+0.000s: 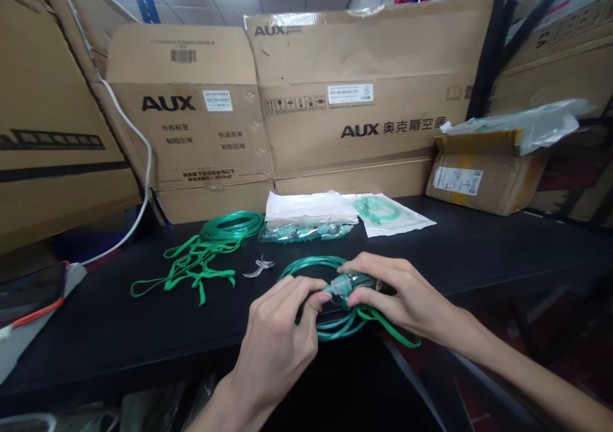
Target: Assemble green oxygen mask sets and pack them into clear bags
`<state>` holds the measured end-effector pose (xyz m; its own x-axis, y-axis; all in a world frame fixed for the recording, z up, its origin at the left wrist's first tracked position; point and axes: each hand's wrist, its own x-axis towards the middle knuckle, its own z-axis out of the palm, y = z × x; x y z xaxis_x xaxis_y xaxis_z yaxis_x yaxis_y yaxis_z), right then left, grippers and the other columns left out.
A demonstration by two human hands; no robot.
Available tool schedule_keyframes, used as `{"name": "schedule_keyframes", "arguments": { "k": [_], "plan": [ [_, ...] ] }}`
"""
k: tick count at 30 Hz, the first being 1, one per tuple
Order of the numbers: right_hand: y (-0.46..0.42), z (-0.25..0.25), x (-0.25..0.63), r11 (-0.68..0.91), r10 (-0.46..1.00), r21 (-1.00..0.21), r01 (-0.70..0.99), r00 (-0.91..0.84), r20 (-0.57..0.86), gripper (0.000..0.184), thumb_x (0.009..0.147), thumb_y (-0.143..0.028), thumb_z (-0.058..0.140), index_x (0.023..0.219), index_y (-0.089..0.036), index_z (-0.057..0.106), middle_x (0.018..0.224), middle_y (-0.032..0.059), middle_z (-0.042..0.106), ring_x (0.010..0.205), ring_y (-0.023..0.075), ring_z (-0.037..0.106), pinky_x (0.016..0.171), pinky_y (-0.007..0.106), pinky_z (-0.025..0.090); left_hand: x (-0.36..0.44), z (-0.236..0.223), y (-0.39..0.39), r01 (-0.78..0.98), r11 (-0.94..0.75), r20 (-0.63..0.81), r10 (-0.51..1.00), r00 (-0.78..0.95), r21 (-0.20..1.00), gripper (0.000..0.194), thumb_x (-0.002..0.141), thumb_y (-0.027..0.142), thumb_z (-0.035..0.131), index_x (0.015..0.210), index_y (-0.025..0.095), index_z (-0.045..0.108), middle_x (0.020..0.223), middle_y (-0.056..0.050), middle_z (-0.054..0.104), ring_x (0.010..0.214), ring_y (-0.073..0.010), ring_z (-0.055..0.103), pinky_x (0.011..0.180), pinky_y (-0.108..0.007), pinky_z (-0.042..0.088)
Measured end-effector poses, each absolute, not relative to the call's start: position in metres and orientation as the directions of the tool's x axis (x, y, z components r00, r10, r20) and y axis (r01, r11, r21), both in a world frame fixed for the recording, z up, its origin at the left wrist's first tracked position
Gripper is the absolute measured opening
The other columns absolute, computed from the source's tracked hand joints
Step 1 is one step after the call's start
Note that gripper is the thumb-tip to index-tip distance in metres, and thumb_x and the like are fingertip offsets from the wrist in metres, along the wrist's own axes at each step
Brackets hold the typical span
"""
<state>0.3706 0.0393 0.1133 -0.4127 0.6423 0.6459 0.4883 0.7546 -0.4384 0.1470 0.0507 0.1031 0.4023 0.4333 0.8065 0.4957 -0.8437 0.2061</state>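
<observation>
Near the table's front edge, my right hand [407, 291] is closed around a clear green oxygen mask [348, 283], its fingers covering much of the mask. My left hand [285, 320] pinches the end of the green tubing [335, 335] at the mask's pale connector [339, 285]. Whether the tube end is seated in that connector, I cannot tell. The coiled tubing lies on the table beneath both hands, looping out behind and in front. A green elastic strap [395, 333] hangs from the mask under my right hand.
To the left lie another green tubing coil [234, 224], several green straps [198, 266] and a crumpled clear plastic piece [259, 267]. Behind are bagged green parts [306, 231], white packaging [311, 207] and a sealed tubing pouch [393, 218]. A small carton [479, 173] stands at right; large cardboard [306, 113] backs the table.
</observation>
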Motion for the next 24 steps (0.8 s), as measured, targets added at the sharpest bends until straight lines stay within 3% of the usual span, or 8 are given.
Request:
{"name": "schedule_keyframes", "arguments": {
  "k": [7, 11, 15, 19, 24],
  "plan": [
    [0.041, 0.113, 0.372, 0.776, 0.617, -0.446, 0.445, -0.395, 0.680, 0.028, 0.094, -0.031, 0.071, 0.120, -0.021, 0.068, 0.107, 0.0049, 0.073, 0.096, 0.0180, 0.070, 0.085, 0.029, 0.057, 0.140, 0.110, 0.048, 0.468, -0.830, 0.752, 0.510, 0.417, 0.303, 0.009, 0.100, 0.019, 0.060, 0.099, 0.022, 0.068, 0.090, 0.001, 0.073, 0.077, -0.0165, 0.065, 0.079, -0.031, 0.049],
    [0.041, 0.108, 0.372, 0.815, 0.542, -0.346, 0.465, -0.401, 0.738, 0.035, 0.095, -0.029, 0.071, 0.128, -0.020, 0.065, 0.116, 0.0079, 0.071, 0.104, 0.0187, 0.069, 0.090, 0.030, 0.057, 0.136, 0.115, 0.045, 0.468, -0.768, 0.654, 0.628, 0.421, 0.437, 0.007, 0.099, 0.028, 0.064, 0.100, 0.027, 0.071, 0.091, 0.004, 0.073, 0.076, -0.0154, 0.065, 0.075, -0.028, 0.050],
    [0.040, 0.105, 0.371, 0.845, 0.447, -0.212, 0.491, -0.430, 0.784, 0.038, 0.096, -0.031, 0.069, 0.130, -0.017, 0.063, 0.117, 0.0111, 0.071, 0.103, 0.0179, 0.070, 0.086, 0.027, 0.059, 0.131, 0.119, 0.046, 0.459, -0.713, 0.556, 0.701, 0.447, 0.530, 0.010, 0.100, 0.031, 0.063, 0.099, 0.033, 0.073, 0.094, 0.008, 0.074, 0.085, -0.0150, 0.068, 0.081, -0.027, 0.050],
    [0.038, 0.103, 0.371, 0.824, 0.390, -0.092, 0.560, -0.442, 0.808, 0.035, 0.098, -0.032, 0.066, 0.130, -0.017, 0.065, 0.117, 0.0120, 0.073, 0.100, 0.0168, 0.072, 0.078, 0.024, 0.060, 0.128, 0.122, 0.048, 0.455, -0.680, 0.477, 0.730, 0.489, 0.574, 0.017, 0.101, 0.032, 0.059, 0.094, 0.033, 0.074, 0.087, 0.009, 0.073, 0.079, -0.0144, 0.068, 0.081, -0.027, 0.049],
    [0.038, 0.101, 0.371, 0.795, 0.344, -0.001, 0.607, -0.450, 0.824, 0.033, 0.099, -0.034, 0.064, 0.126, -0.016, 0.068, 0.117, 0.0121, 0.073, 0.105, 0.0170, 0.072, 0.079, 0.022, 0.060, 0.129, 0.122, 0.049, 0.472, -0.657, 0.416, 0.746, 0.520, 0.588, 0.018, 0.103, 0.033, 0.057, 0.098, 0.032, 0.075, 0.090, 0.007, 0.072, 0.082, -0.0143, 0.067, 0.082, -0.026, 0.048]
  ]
}}
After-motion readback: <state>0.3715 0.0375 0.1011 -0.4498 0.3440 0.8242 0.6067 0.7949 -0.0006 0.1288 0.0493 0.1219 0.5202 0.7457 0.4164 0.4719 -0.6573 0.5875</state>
